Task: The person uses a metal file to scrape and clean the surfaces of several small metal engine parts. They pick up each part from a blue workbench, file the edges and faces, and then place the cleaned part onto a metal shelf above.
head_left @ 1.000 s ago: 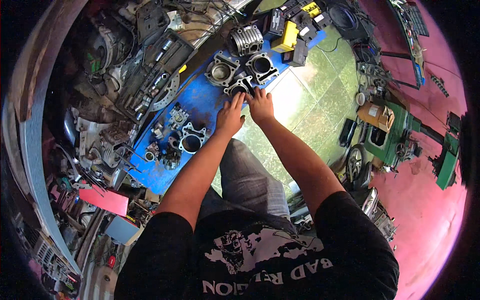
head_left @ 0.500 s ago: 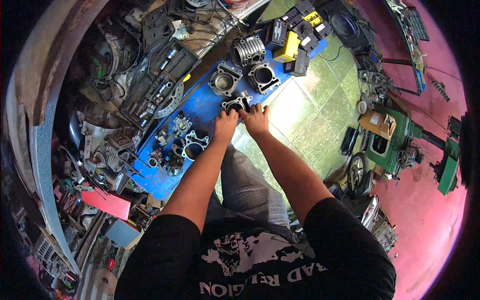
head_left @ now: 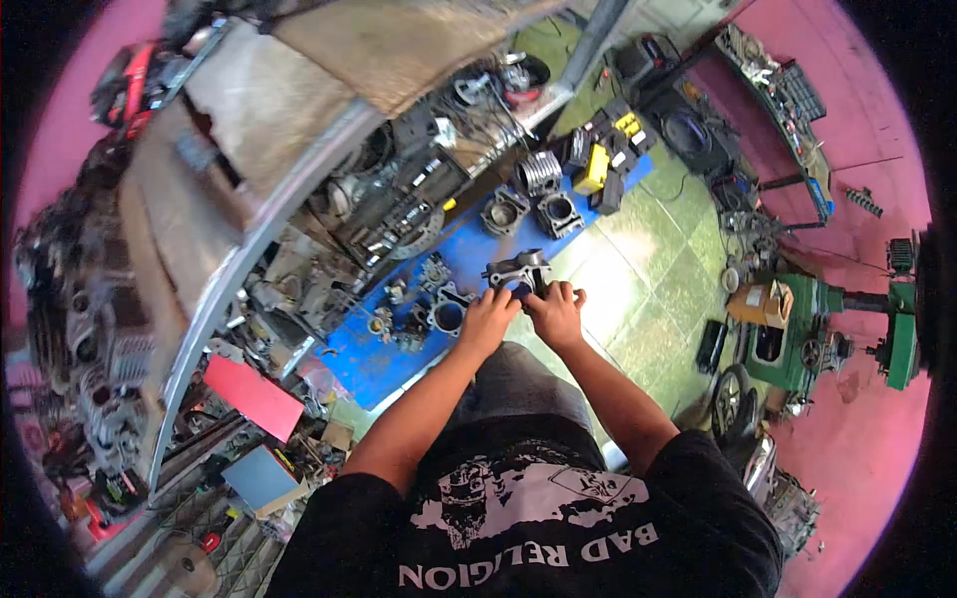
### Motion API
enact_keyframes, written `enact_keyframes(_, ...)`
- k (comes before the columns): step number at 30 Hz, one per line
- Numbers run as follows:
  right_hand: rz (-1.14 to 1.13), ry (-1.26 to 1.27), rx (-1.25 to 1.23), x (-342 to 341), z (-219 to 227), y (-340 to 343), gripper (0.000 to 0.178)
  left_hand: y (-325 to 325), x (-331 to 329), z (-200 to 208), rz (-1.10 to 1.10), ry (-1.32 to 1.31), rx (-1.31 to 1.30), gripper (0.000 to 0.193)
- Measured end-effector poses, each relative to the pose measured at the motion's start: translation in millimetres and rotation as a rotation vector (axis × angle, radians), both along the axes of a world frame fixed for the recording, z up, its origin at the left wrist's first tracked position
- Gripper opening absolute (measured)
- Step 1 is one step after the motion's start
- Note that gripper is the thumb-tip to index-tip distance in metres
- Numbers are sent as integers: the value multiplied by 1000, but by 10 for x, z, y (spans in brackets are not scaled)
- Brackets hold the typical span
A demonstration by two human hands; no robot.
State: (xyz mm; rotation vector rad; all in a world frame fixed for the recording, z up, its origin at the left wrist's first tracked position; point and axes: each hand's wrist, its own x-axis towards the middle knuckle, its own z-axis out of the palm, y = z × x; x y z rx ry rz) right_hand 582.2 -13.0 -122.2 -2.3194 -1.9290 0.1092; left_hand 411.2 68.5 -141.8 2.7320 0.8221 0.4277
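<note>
A grey metal engine cylinder (head_left: 519,265) is held between my two hands, tilted above the near edge of a blue bench top (head_left: 364,379). My left hand (head_left: 489,317) grips its lower left side, fingers curled against it. On its lower right side my right hand (head_left: 555,315) has a similar hold, with some fingers lifted away. Its underside is hidden. Left of my left hand lies a cylinder with a wide bore (head_left: 436,305). Farther back stand a finned cylinder (head_left: 538,173), a round-topped cylinder (head_left: 501,213) and an open-bored cylinder (head_left: 574,219).
Small metal parts (head_left: 409,334) lie on the bench's left. Black and yellow battery-like boxes (head_left: 592,171) crowd its far end. Beyond the bench sits a socket tray (head_left: 399,209). A green machine (head_left: 812,304) with a cardboard box (head_left: 750,301) stands right, across the tiled floor (head_left: 623,329).
The cylinder has come up off the bench toward me and is tilted, both hands gripping it. The view has shifted, showing more of the left side.
</note>
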Motion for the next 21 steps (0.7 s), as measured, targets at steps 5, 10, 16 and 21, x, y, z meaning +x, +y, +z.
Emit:
enact_keyframes(5, 106, -159, 470, -692, 805, 144, 20, -24, -841, 1044, 87, -133, 303, 22)
enact_keyframes(10, 266, -110, 825, -1525, 1680, 553, 27, 51, -1823, 2150, 190, -198, 568, 24)
enact_keyframes(16, 473, -18, 993, -2450, 2838, 1226, 27, 245, -2719, 3284, 417, -110, 801, 29)
enact_keyframes(21, 639, 26, 756, -2844, 3560, 1910, 33, 649, -3070, 3814, 633, -144, 626, 30)
